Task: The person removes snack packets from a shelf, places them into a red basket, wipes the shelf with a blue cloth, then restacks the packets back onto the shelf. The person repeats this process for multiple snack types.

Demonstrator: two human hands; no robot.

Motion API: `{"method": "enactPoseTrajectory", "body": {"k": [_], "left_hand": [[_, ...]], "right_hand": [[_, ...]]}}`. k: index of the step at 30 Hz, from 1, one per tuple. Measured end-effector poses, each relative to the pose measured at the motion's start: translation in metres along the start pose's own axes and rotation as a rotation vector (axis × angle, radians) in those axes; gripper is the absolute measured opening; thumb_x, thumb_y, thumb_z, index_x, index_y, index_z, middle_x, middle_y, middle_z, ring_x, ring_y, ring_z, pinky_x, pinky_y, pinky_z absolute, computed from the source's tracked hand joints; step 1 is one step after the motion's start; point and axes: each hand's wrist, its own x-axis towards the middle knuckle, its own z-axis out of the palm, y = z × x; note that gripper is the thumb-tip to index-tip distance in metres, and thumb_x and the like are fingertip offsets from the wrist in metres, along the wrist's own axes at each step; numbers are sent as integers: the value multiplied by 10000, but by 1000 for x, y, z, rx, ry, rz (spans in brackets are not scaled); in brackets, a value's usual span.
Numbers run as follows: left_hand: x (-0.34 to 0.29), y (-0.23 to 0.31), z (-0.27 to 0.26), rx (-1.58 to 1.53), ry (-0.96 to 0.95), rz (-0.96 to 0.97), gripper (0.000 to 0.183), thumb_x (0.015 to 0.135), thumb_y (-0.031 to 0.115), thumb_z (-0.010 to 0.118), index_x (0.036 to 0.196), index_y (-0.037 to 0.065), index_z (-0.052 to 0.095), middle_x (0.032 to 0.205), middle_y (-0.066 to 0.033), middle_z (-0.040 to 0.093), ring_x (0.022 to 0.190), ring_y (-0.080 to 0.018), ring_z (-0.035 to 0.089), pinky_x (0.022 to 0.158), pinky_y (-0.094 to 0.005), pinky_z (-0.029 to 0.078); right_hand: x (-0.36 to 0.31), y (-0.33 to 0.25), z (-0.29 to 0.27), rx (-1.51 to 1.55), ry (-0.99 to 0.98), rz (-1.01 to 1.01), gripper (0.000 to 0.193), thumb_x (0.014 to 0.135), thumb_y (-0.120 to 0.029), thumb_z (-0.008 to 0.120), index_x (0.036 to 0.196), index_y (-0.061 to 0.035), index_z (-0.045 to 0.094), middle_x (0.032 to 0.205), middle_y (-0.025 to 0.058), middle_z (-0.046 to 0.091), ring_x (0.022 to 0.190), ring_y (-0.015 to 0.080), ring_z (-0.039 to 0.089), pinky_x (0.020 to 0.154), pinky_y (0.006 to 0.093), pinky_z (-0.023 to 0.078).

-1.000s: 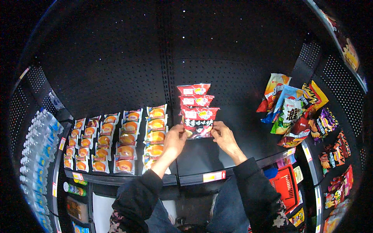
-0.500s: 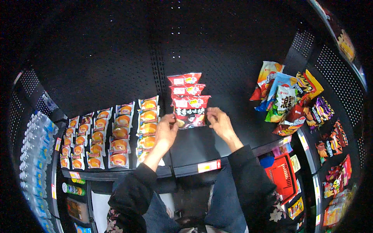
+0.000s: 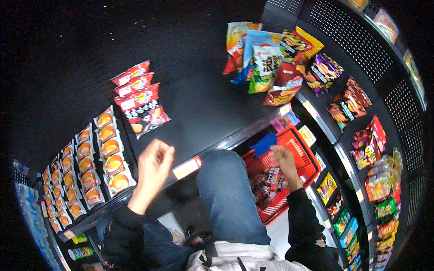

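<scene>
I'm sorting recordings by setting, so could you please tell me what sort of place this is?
Probably a shop's snack aisle: matching orange-printed packets sit in rows on a black shelf, price labels line its edge, and a red basket holds goods.

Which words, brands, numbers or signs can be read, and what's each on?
I won't copy out printed wording, only say where it stands.
Front red snack bag: large pale characters on a dark band, big enough to read.
White-and-green bag: large dark characters, big enough to read.
Shelf-edge price label: too small to read.
Bags in the red basket: too small and jumbled to read.
</scene>
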Motion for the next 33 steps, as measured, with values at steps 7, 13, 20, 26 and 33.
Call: {"method": "enactPoseTrajectory", "body": {"k": [7,13,20,26,33], "left_hand": [[-38,50,66,241,-192,599,329,853,106,802,1167,62,713,1281,-132,696,1199,-374,634,1044,-498,525],[-48,56,75,252,-210,515,344,862,87,788,1199,84,720,1373,-112,657,1272,-353,607,1084,-497,483],[-56,53,73,289,-170,485,338,860,56,773,1193,87,721,1371,-108,658,1288,-348,599,1106,-489,457],[-59,54,77,262,-148,482,335,869,56,766,1198,86,717,1372,-109,658,1294,-349,595,1098,-490,458],[-58,51,69,223,-164,506,333,889,64,759,1218,76,710,1395,-121,651,1290,-354,598,1097,-489,466]], "right_hand": [[-72,131,-9,-107,-40,395,218,1010,-267,683,972,-53,669,779,90,734,547,149,665,475,337,515],[-58,189,51,-787,-7,230,252,933,-116,593,1063,41,741,1098,319,730,1044,520,696,878,567,575],[-43,223,77,-625,49,434,520,1051,-430,528,1295,-9,713,1316,303,689,1255,450,665,989,544,549],[-55,173,75,-609,112,386,357,989,-288,580,1096,11,743,1061,298,734,1058,498,698,886,565,559],[-70,84,-9,-947,125,218,384,967,-338,641,1083,25,684,1082,293,740,1035,477,723,885,559,576]]}}
